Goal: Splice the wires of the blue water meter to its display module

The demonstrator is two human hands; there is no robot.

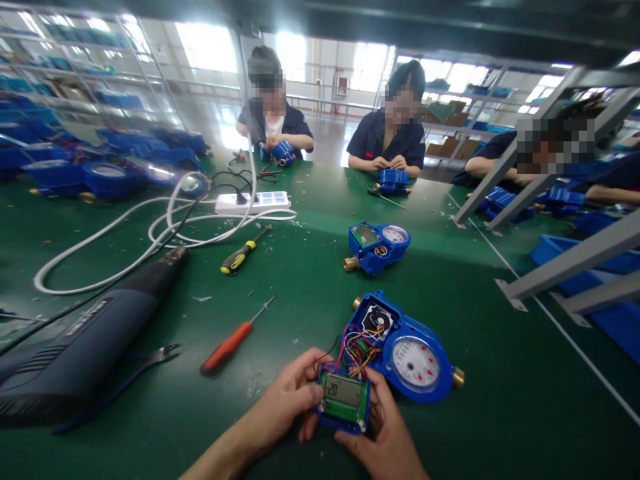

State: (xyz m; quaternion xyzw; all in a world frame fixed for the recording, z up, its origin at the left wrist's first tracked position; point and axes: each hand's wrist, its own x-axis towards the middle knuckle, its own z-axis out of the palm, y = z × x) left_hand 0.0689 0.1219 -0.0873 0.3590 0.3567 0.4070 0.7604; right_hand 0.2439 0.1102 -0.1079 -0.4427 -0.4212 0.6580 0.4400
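Between my two hands is a circuit board with a display [343,398], set in a blue frame; its screen shows digits. My left hand [290,393] is closed on its left side, the thumb on the front edge. Along the right and lower edges, my right hand [383,427] grips the same board. Colored wires [350,347] run from its top into an opened blue water meter [415,360] lying just beyond, with a round white dial and brass ends. Inside the meter's open compartment sits a black-and-white part [377,322].
An orange screwdriver [227,348], pliers [145,370] and a large heat gun [95,340] lie to the left. Farther off are a yellow-black screwdriver [239,258], a power strip [253,202] and a second meter [380,247]. Co-workers sit opposite; metal struts [565,273] stand at right.
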